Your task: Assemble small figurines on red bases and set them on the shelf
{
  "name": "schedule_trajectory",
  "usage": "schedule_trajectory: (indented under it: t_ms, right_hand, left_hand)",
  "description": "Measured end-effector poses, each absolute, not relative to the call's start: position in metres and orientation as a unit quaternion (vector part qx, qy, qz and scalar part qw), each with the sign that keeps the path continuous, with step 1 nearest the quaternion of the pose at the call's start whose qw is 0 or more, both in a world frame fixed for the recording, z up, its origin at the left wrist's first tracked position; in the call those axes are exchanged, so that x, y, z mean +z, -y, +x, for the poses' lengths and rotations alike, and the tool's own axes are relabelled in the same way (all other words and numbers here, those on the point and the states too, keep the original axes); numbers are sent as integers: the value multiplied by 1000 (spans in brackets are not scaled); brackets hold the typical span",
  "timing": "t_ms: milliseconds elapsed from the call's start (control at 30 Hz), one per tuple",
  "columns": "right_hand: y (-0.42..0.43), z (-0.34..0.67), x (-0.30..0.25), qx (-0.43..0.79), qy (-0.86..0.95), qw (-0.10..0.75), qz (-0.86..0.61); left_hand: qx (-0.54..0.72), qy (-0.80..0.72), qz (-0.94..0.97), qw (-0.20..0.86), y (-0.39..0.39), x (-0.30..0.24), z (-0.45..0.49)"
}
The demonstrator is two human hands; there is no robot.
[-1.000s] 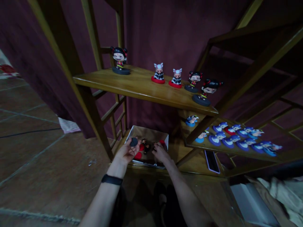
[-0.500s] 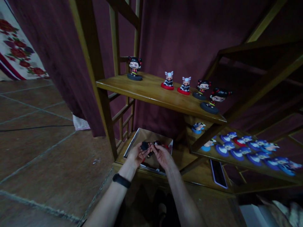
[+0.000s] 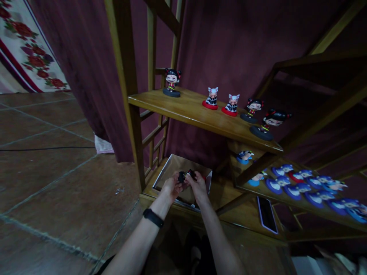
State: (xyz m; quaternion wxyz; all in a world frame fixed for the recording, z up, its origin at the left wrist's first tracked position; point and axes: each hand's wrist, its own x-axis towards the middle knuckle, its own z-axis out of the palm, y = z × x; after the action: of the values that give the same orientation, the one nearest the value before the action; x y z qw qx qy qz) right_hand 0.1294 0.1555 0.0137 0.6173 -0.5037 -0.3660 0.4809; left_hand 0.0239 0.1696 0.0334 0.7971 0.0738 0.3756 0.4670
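Both my hands hold one small dark figurine (image 3: 186,175) above an open cardboard box (image 3: 167,172) on the low shelf. My left hand (image 3: 172,186) is closed about its dark base end, and my right hand (image 3: 198,185) grips the other end. The figurine lies on its side between my fingers, partly covered by them. Something red shows beside my right hand within the box. On the shelf above stand a black-haired figurine (image 3: 172,81) at the left and two white-haired figurines (image 3: 212,98) on red bases. Two more black-haired figurines (image 3: 254,109) stand at its right.
Several blue-based figurines (image 3: 296,189) stand on a shelf at the right. A phone (image 3: 267,214) lies on the bottom shelf. A wooden post (image 3: 122,88) rises left of the box, and a slanting bar (image 3: 259,162) crosses at the right. A black cable (image 3: 46,148) runs over the tiled floor.
The view has shifted, so the shelves appear further right. The figurine has turned a little between my hands, which keep hold of it over the box.
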Motion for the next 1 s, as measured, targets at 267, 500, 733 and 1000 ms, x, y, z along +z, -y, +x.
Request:
schedule_trajectory:
  t_ms: [267, 500, 733, 1000]
  right_hand:
    - [-155, 131, 11, 484, 386, 604, -501]
    - [-163, 135, 0, 395, 458, 583, -543]
    - [-163, 146, 4, 410, 509, 536, -535]
    - [-154, 142, 19, 396, 538, 511, -541]
  left_hand:
    - [466, -362, 68, 804, -169, 31, 23]
    - [463, -360, 105, 803, -168, 32, 27]
    - [449, -368, 128, 804, -165, 31, 26]
    - [423, -412, 143, 794, -163, 31, 24]
